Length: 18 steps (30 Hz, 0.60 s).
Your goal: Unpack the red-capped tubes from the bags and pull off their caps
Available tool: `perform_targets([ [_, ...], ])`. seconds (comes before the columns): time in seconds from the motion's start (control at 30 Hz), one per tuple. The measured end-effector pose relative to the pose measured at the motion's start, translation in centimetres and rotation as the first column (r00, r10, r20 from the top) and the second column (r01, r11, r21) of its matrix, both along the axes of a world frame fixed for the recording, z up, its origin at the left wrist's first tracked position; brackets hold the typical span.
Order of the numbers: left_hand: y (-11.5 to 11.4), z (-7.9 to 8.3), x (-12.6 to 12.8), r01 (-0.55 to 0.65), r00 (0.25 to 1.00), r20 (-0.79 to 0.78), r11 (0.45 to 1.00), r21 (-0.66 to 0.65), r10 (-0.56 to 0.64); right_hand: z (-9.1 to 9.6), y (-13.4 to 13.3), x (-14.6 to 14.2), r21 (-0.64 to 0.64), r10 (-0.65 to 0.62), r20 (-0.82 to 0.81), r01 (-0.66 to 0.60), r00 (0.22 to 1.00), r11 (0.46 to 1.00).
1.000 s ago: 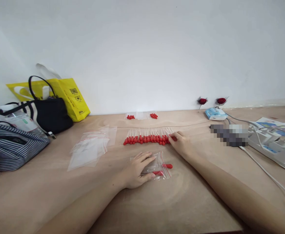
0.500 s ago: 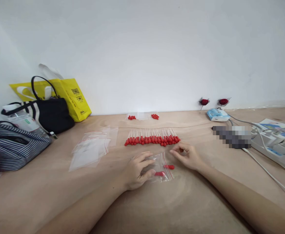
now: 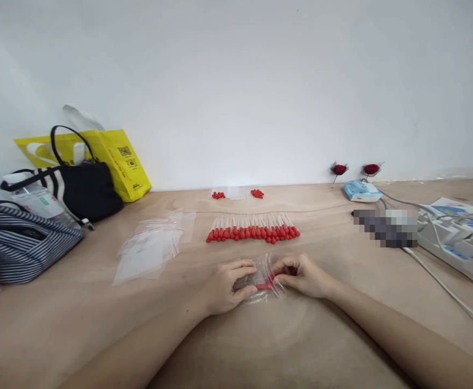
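A clear zip bag [image 3: 265,263] with a red line along its mouth lies in front of me. My left hand [image 3: 229,286] grips its closed end, fingers on top and thumb at the near side. Inside the bag shows a red-tipped stick [image 3: 264,286]. At the bag's mouth my right hand [image 3: 304,276] pinches another stick's red tip, mostly covered by the fingers. Just beyond the hands runs a row of thin pale sticks with red tips [image 3: 252,232], tips toward me.
Flat zip bags [image 3: 151,248] are piled at the left. Filled bags with red tips [image 3: 218,195] lie by the wall. Left stand a striped bag [image 3: 26,243], a black bag [image 3: 90,189] and a yellow bag [image 3: 129,167]. Right are a tissue pack [image 3: 362,190], a power strip [image 3: 459,248] and cables.
My right hand has moved left and nearer to me, onto the red tip sticking out of the bag's mouth. My left hand stays on the bag.
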<state>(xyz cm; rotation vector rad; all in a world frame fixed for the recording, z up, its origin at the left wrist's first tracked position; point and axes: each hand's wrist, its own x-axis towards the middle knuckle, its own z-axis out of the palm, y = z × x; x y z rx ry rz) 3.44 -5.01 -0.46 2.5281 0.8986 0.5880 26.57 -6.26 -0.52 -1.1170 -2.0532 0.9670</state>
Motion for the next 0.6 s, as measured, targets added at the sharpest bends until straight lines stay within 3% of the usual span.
perform_targets([
  [0.1, -0.1, 0.0, 0.1, -0.011, 1.0, -0.002, 1.0, 0.001, 0.011, 0.2, -0.2, -0.8, -0.022, -0.016, -0.014, 0.016, 1.0, 1.0],
  [0.3, 0.1, 0.2, 0.2, -0.025, 0.999, -0.025, 1.0, -0.014, 0.024, 0.8, -0.3, -0.9, -0.055, 0.147, 0.011, -0.146, 0.989, 0.988],
  [0.6, 0.2, 0.2, 0.1, -0.001, 1.0, -0.026, 0.999, -0.036, 0.0, 1.6, -0.5, -0.9, 0.186, 0.198, 0.162, -0.227, 0.967, 0.956],
])
